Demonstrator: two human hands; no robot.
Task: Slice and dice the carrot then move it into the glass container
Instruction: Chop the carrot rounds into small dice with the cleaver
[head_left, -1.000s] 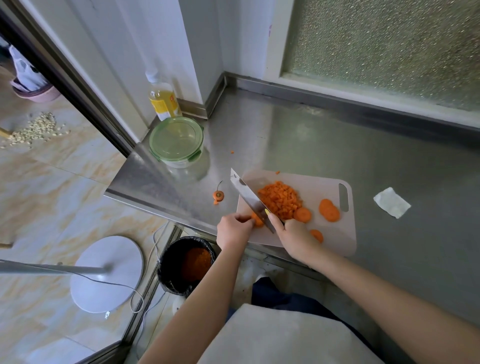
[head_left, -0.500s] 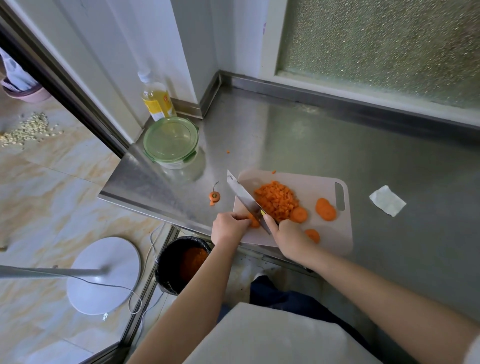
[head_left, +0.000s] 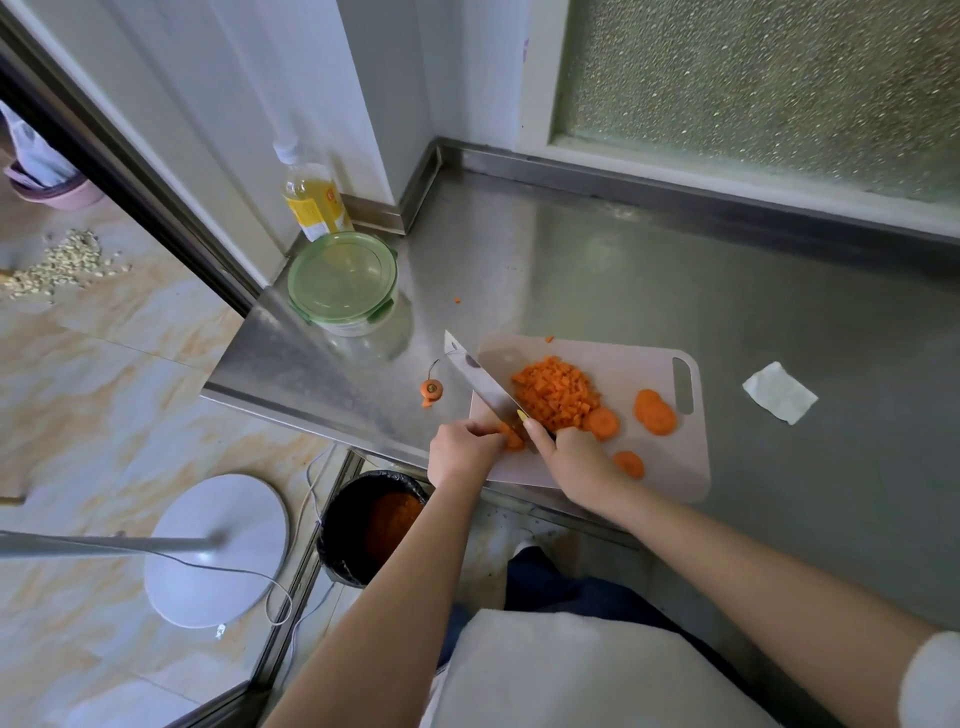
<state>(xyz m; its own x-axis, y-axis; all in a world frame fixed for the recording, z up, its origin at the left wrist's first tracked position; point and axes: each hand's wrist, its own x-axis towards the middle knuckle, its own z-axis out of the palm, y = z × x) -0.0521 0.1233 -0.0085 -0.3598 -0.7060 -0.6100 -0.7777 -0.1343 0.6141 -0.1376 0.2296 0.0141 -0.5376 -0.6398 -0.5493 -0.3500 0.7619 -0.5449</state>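
A pale cutting board (head_left: 628, 358) lies on the steel counter, carrying a heap of diced carrot (head_left: 556, 391) and a few round carrot slices (head_left: 655, 413). My right hand (head_left: 569, 457) grips the handle of a cleaver (head_left: 480, 384), whose blade slants across the board's left end. My left hand (head_left: 460, 449) pinches a small carrot piece (head_left: 511, 439) against the board beside the blade. The glass container (head_left: 343, 283) with a green lid on it stands at the counter's left corner.
A cut-off carrot top (head_left: 431, 389) lies on the counter left of the board. An oil bottle (head_left: 311, 200) stands behind the container, and a folded tissue (head_left: 779, 392) lies to the right. Below the counter edge sits a black bin (head_left: 371, 525) with carrot peel.
The camera has shifted slightly. Both hands stay at the board's left end, with the cleaver still over the small carrot piece.
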